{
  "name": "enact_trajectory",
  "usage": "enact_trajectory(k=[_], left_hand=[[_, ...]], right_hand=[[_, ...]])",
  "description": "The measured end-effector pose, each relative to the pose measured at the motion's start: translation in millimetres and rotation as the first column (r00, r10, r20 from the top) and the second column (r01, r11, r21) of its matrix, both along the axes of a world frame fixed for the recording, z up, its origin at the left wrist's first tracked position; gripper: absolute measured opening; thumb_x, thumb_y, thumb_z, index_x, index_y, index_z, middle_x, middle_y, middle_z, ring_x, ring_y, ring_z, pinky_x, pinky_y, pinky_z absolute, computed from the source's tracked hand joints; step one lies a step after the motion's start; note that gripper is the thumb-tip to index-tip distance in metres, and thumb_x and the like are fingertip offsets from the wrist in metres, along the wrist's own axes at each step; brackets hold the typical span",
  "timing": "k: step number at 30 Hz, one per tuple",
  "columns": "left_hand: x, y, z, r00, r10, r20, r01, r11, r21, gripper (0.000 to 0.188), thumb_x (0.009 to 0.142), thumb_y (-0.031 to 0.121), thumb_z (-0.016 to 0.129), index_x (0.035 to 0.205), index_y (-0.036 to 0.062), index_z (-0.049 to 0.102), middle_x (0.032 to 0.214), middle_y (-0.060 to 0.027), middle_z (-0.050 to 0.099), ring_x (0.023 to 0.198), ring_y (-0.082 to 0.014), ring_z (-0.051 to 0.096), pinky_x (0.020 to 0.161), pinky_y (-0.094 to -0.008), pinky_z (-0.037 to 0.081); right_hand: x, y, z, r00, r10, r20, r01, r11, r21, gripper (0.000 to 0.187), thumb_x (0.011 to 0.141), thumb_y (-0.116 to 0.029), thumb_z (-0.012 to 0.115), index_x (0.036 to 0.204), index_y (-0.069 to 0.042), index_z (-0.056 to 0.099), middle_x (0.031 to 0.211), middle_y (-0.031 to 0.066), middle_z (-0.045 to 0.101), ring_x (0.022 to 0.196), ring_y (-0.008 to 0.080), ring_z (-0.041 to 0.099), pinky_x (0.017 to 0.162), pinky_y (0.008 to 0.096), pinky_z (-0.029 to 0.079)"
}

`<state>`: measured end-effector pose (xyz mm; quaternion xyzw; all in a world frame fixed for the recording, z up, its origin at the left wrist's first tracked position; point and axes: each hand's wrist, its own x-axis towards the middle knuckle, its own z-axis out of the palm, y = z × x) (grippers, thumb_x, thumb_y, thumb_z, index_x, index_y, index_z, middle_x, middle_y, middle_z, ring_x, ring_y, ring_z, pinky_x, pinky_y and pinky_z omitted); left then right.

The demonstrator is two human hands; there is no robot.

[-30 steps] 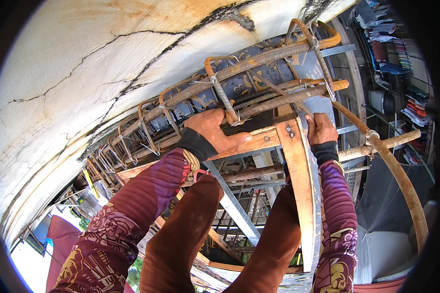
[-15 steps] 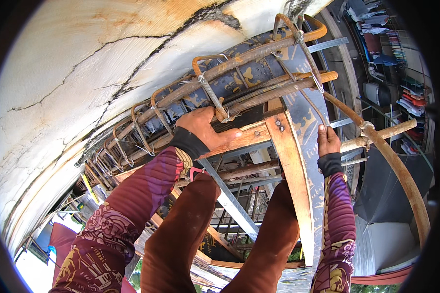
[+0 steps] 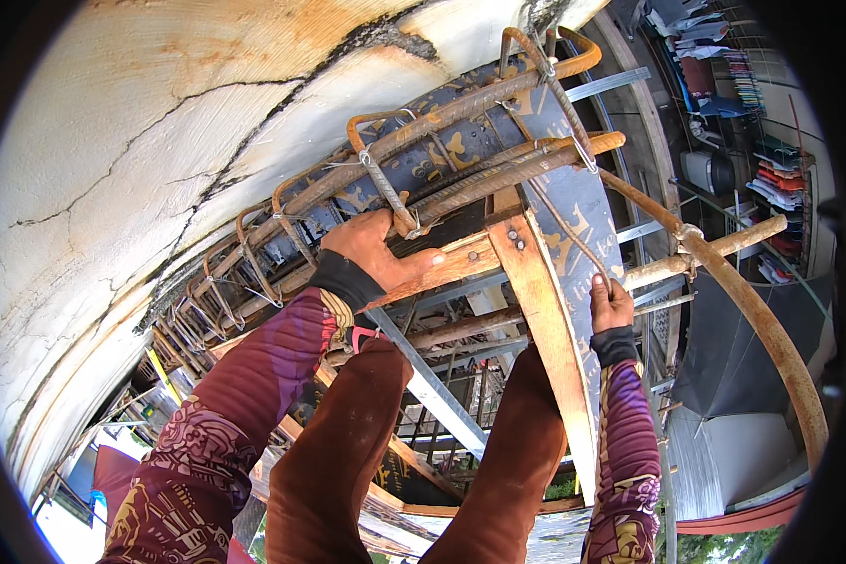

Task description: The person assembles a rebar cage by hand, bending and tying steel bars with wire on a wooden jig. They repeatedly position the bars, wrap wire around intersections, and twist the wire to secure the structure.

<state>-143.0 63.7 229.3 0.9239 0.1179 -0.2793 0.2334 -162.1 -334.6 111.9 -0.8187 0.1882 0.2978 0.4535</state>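
Rebar (image 3: 461,179) is running in long rusty bars from lower left to upper right beneath a cracked white wall (image 3: 132,141), bound by stirrups (image 3: 385,183) inside dark formwork (image 3: 573,216). Wooden braces (image 3: 545,329) and a bent pole (image 3: 771,329) are crowding the space below. The left hand (image 3: 381,254) is gripping a stirrup, fingers curled — the right hand (image 3: 611,303) is pinching a thin wire (image 3: 573,240), having slid lower than a second ago.

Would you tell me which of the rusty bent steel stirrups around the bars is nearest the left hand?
The rusty stirrup just above the left hand, its lower bend against the fingers; the other stirrups sit apart, farther down-left or up at the cage's end.
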Motion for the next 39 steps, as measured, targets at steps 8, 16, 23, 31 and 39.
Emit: enact_trajectory(k=[8,16,23,31,39], left_hand=[[8.1,-4.1,9.8,0.999,-0.035,-0.026,0.036,0.999,0.033,0.059,0.068,0.059,0.078,0.092,0.0063,0.066,0.080,-0.0141,0.067,0.078,-0.0339,0.067,0.070,-0.0410,0.052],[-2.8,-1.4,1.7,0.996,-0.011,0.088,0.014,0.999,-0.034,0.060,0.068,0.060,0.078,0.095,0.0071,0.067,0.084,-0.0139,0.069,0.078,-0.0329,0.068,0.071,-0.0401,0.053],[1.3,-0.3,2.1,0.999,0.023,0.029,-0.023,0.999,-0.033,0.057,0.069,0.058,0.078,0.095,0.0080,0.067,0.084,-0.0133,0.069,0.081,-0.0328,0.068,0.074,-0.0408,0.053],[3.4,0.7,1.3,0.999,0.019,0.031,-0.017,0.999,-0.051,0.060,0.068,0.060,0.077,0.097,0.0077,0.068,0.086,-0.0144,0.069,0.083,-0.0346,0.068,0.075,-0.0414,0.053],[1.3,5.0,0.6,0.999,-0.003,-0.037,0.003,1.000,-0.004,0.063,0.069,0.063,0.075,0.097,0.0074,0.068,0.090,-0.0161,0.069,0.085,-0.0350,0.068,0.076,-0.0420,0.053]], right_hand=[[-31.0,-12.0,-23.3,0.988,-0.155,-0.026,0.155,0.988,-0.014,0.044,0.097,-0.033,0.061,0.067,-0.003,0.052,0.055,-0.0010,0.047,0.051,0.0083,0.039,0.048,0.0291,0.034],[-37.0,-29.9,2.1,0.982,0.165,0.092,-0.103,0.878,-0.468,0.032,0.095,-0.027,0.061,0.077,-0.001,0.059,0.063,0.0135,0.053,0.057,0.0296,0.050,0.057,0.0413,0.041],[-41.6,-20.1,-29.8,0.872,0.423,0.247,-0.286,0.849,-0.445,0.018,0.085,-0.018,0.070,0.098,-0.005,0.069,0.091,0.0159,0.057,0.085,0.0347,0.059,0.076,0.0427,0.048],[-38.1,-16.8,-47.8,0.856,0.486,-0.176,-0.511,0.746,-0.426,0.032,0.088,-0.032,0.067,0.114,-0.012,0.070,0.114,0.0182,0.064,0.103,0.0329,0.064,0.088,0.0410,0.051],[-85.8,-10.8,109.8,0.990,0.128,0.068,-0.100,0.945,-0.311,0.052,0.098,-0.044,0.051,0.113,0.005,0.063,0.102,0.0219,0.066,0.093,0.0351,0.064,0.082,0.0407,0.049]])
